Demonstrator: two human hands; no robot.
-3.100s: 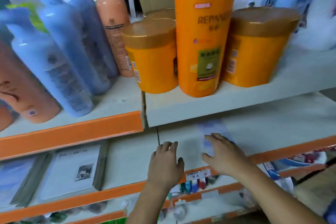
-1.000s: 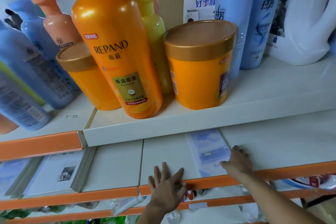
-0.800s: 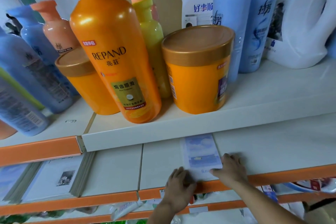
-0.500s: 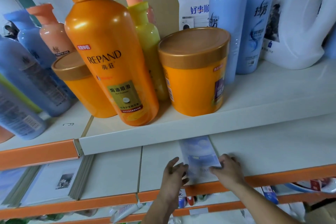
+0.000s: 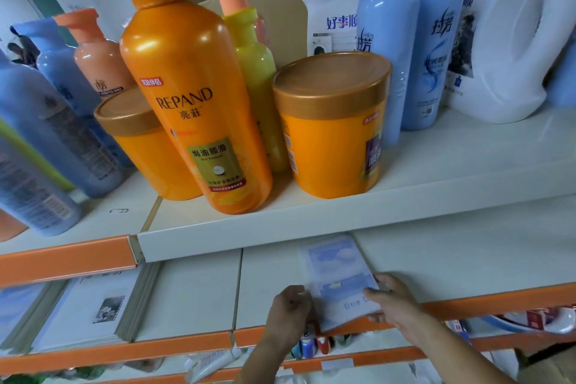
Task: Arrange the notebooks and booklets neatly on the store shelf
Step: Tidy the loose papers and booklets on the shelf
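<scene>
The fingers point(image 5: 297, 290) of the left hand point(image 5: 288, 313) are curled against the left edge of a thin booklet point(image 5: 338, 277), clasping it. The right hand point(image 5: 394, 305) pinches the booklet's right edge, thumb on the cover and the other fingers at the side. The booklet has a pale blue sky cover with the word "fine" near its front end and is a little blurred. It lies lengthwise on the white lower shelf point(image 5: 452, 252): its far end reaches back under the upper shelf point(image 5: 436, 178) and its near end sticks out over the orange front strip.

On the same lower shelf, well apart to the left, lies a stack of notebooks point(image 5: 93, 312) with a white cover and a small photo on it. On the upper shelf stand a tall orange bottle point(image 5: 193, 103) marked REPAND, an orange tub point(image 5: 333, 131) with a gold lid just to its right, blue bottles point(image 5: 386, 50) behind that, and a white jug point(image 5: 505, 40) at the far right.
</scene>
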